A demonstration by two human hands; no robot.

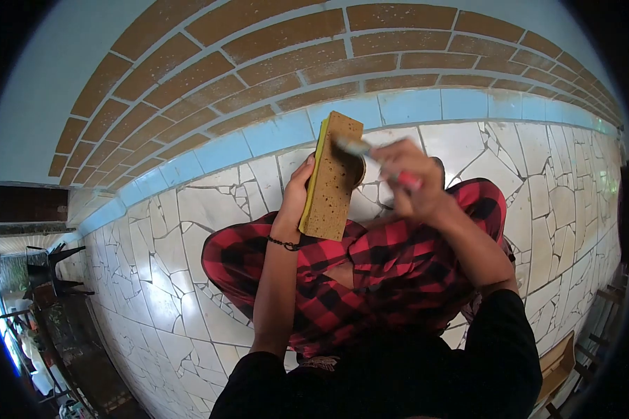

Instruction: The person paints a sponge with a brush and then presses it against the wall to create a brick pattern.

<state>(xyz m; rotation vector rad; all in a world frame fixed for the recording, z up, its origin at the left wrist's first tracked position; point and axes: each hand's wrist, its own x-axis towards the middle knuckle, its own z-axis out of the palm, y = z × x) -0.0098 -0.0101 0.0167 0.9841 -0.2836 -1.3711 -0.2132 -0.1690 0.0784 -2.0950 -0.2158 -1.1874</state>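
Observation:
My left hand [298,192] grips the left edge of a long rectangular brown block [332,188] with dark specks and a yellow side. The block is tilted above my lap, its far end leaning a little right. In my right hand [416,178], blurred by motion, is a paintbrush [356,146] with a red part on its handle. Its bristles are at the upper part of the block's brown face; the blur hides whether they touch. Behind the block's right edge, part of a round-rimmed thing [360,173] shows, mostly hidden.
I sit cross-legged in red-and-black checked trousers on a floor of broken white tiles [168,307]. A brick-patterned wall [286,66] with a light-blue tile skirting [279,136] runs ahead. A black chair [52,269] stands far left, and a wooden box-like thing [558,366] lies at the lower right.

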